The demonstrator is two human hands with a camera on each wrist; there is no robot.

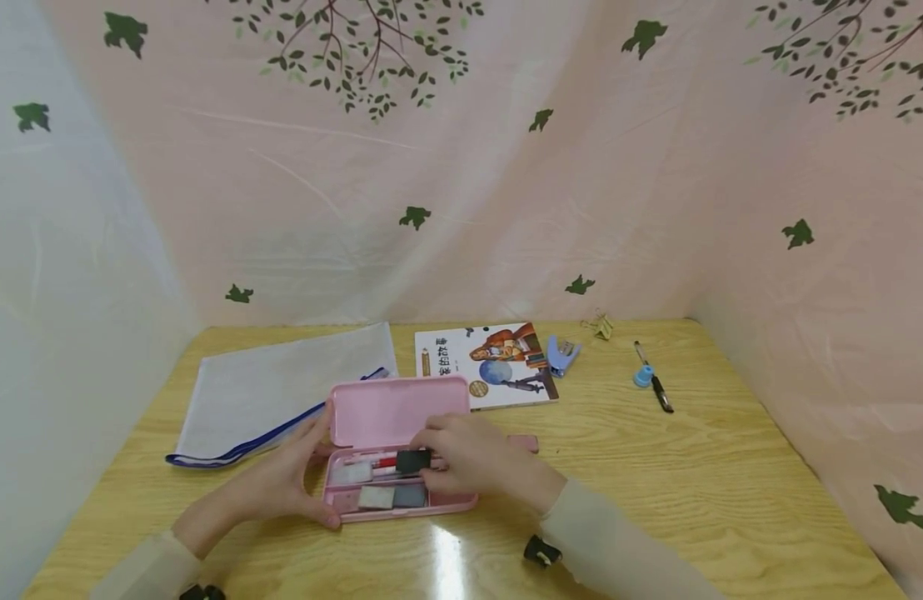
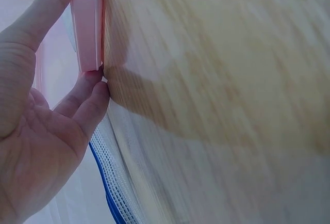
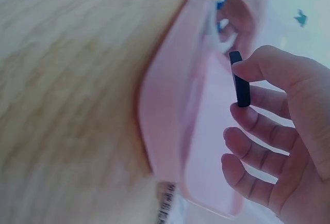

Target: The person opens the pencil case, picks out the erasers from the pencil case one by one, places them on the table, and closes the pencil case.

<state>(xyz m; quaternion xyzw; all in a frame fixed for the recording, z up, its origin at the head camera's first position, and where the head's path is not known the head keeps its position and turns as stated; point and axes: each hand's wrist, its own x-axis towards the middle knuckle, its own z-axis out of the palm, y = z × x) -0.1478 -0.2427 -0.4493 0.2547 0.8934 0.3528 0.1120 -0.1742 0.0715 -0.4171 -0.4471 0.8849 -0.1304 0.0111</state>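
A pink pencil case (image 1: 401,414) lies on the table with its lid raised. My left hand (image 1: 281,475) grips its left end, thumb at the front corner and fingers near the hinge. In the left wrist view, fingertips touch the case's pink edge (image 2: 87,28). Over the case, my right hand (image 1: 465,454) pinches a small flat black block (image 3: 240,82) between thumb and fingertips. Inside are a white block (image 1: 354,472), a red pen (image 1: 384,462), a cream eraser (image 1: 376,497) and a grey-blue block (image 1: 410,496). My right hand hides the right part of the case.
A white mesh zip pouch (image 1: 274,387) with blue trim lies behind left. Behind the case are a picture book (image 1: 446,343) and a blue stapler-like tool (image 1: 562,356). A gold binder clip (image 1: 602,327), black pen (image 1: 661,392) and blue cap-like piece (image 1: 643,377) lie farther right.
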